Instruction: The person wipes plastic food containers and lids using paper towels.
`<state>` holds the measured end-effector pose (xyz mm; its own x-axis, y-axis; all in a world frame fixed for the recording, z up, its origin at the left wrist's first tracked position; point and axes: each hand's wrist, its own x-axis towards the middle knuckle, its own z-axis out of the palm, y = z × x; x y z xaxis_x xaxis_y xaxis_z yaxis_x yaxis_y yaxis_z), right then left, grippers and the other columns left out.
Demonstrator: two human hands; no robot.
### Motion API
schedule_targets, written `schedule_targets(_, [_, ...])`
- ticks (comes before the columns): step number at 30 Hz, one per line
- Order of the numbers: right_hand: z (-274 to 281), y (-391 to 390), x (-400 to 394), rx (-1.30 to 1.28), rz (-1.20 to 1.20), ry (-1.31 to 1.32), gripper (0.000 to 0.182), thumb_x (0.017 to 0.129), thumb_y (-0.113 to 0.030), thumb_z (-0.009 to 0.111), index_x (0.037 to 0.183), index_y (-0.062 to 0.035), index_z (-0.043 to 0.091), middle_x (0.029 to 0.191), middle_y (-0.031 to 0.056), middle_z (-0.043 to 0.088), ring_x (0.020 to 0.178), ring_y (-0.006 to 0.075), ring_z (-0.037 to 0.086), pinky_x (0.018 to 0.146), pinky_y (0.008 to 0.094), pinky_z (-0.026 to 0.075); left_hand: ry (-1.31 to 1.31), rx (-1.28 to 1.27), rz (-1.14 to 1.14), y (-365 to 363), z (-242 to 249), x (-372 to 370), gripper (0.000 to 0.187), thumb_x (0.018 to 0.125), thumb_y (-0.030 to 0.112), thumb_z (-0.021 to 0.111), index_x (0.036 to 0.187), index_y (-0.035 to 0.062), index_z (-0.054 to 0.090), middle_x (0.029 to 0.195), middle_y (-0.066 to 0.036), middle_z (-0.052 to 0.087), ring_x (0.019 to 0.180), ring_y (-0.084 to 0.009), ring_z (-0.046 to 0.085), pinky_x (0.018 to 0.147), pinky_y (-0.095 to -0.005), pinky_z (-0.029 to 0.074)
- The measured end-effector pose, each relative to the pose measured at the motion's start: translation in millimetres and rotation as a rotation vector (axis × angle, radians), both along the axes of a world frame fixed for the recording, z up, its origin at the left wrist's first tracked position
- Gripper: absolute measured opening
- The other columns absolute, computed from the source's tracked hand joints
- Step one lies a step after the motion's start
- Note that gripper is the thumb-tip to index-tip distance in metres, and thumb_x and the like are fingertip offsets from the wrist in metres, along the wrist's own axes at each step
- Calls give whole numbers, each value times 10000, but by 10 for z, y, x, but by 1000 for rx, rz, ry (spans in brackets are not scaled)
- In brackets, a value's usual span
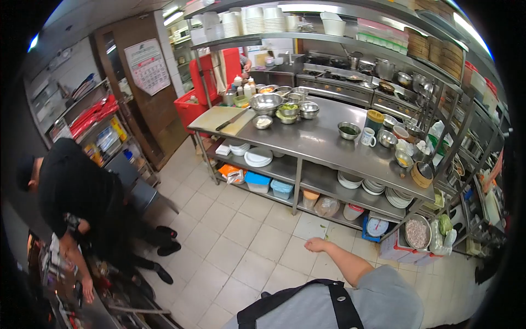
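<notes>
My right hand [315, 245] hangs over the tiled floor in front of the steel prep table [323, 140], apart from it. Its fingers look loosely curled, and nothing shows in them. My left hand is out of view. On the table's left end a large knife [233, 119] lies across a cutting board [211, 122]. Beside it stand a large steel bowl [266, 102], a bowl with green leaves [287, 111] and several smaller bowls. Farther right are a bowl of dark green food [348, 130] and a white mug [367, 137].
At left, a person in black [82, 189] bends over a counter. Another person's hand [246, 64] shows at the back. Plates [257, 157] and tubs fill the lower shelf. A basin of pale pink food [417, 231] stands at right. Stoves [339, 85] line the back.
</notes>
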<state>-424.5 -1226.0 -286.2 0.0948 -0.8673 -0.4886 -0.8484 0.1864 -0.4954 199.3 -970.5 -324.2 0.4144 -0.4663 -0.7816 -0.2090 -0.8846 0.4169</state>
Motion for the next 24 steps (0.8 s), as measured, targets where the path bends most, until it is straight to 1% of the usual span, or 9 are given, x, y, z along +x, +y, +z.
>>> schedule_targets(1, [263, -240, 6, -219, 35, 50, 305, 898, -366, 550, 1010, -122, 696, 938, 103, 708, 883, 252, 669, 780, 373, 529, 10, -38, 15, -366, -13, 80, 252, 874, 240, 607, 861, -12, 619, 703, -136, 616, 595, -234, 585, 505, -363, 442])
schedule_targets(3, [1006, -534, 55, -195, -47, -62, 359, 918, -376, 566, 1163, -126, 644, 1069, 120, 685, 1014, 287, 634, 881, 389, 495, 29, -156, 27, -1185, -74, 223, 236, 875, 216, 609, 843, -18, 610, 677, -124, 608, 556, -215, 575, 466, -349, 435])
schedule_targets(6, [1660, -949, -213, -120, -85, -246, 359, 931, -347, 571, 1199, -113, 620, 1103, 79, 677, 991, 223, 639, 861, 358, 500, 91, -406, -53, -2783, -156, 85, 215, 876, 179, 612, 815, -27, 598, 639, -106, 595, 497, -186, 561, 407, -328, 424])
schedule_targets(8, [2173, -1243, -548, -80, -120, -336, 351, 943, -312, 581, 1216, -94, 609, 1094, 54, 670, 969, 164, 629, 847, 323, 500, 115, -486, -195, -3898, -53, -362, 154, 911, 185, 568, 920, 32, 587, 727, -94, 631, 576, -167, 591, 437, -285, 417])
schedule_targets(11, [3057, -1779, -1147, -161, -166, -412, 341, 957, -279, 586, 1232, -78, 596, 1077, 35, 651, 958, 127, 615, 861, 294, 501, 181, -671, -255, -5035, 237, -1215, 252, 945, 208, 571, 1036, -21, 621, 860, -102, 682, 739, -159, 645, 602, -287, 487])
schedule_targets(14, [4101, -2489, -1773, -444, -145, -242, 334, 949, -278, 596, 1191, -50, 627, 1122, 57, 670, 982, 160, 629, 899, 334, 496, 260, -731, -316, -5566, 455, -2006, 254, 962, 222, 559, 1055, -2, 635, 898, -109, 690, 789, -166, 653, 663, -295, 499])
schedule_targets(16, [4636, -3109, -2255, -730, -175, -260, 356, 942, -283, 610, 1206, -45, 622, 1113, 62, 677, 995, 166, 631, 904, 326, 492, 267, -788, -385, -5672, 193, -2284, 290, 967, 266, 563, 1046, 0, 645, 893, -111, 693, 817, -168, 652, 710, -304, 501])
schedule_targets(19, [5728, -4031, -2842, -1155, -206, -131, 326, 928, -264, 612, 1163, -41, 649, 1095, 95, 690, 1000, 182, 642, 891, 321, 490, 251, -545, -338, -5333, -303, -2423, 407, 935, 377, 601, 1027, -19, 623, 848, -111, 699, 722, -190, 655, 647, -364, 518])
schedule_targets(24, [7284, -5370, -3643, -1671, -511, 318, 345, 906, -312, 530, 1041, -48, 705, 1021, 197, 686, 960, 316, 665, 844, 394, 515, 137, -119, -216, -5157, -200, -2840, 415, 932, 388, 600, 1047, -10, 619, 875, -114, 695, 750, -199, 652, 660, -370, 518])
